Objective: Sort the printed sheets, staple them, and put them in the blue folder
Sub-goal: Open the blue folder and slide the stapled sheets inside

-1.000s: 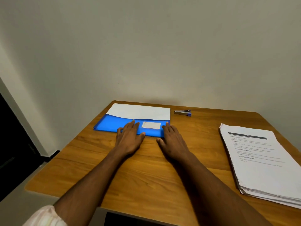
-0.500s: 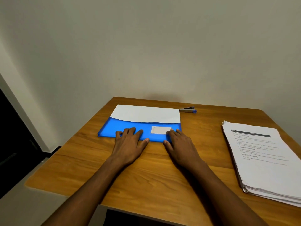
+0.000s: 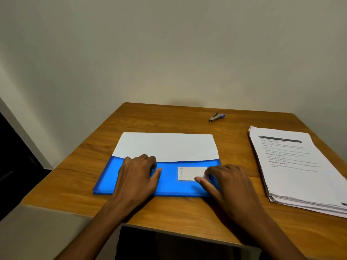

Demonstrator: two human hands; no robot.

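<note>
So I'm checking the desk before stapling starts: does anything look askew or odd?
Little. The stapler lies at an angle near the far edge, apart from the stack, whose edges are slightly fanned. Both hands rest on the folder.

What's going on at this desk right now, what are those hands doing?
A person sits at a wooden table with both hands on a blue folder. The left hand lies on its left half with the fingertips bent down; the right hand rests near the white label. A white sheet sticks out of the folder's far edge. A thick stack of printed sheets lies to the right and a stapler near the back, neither being touched.
</note>
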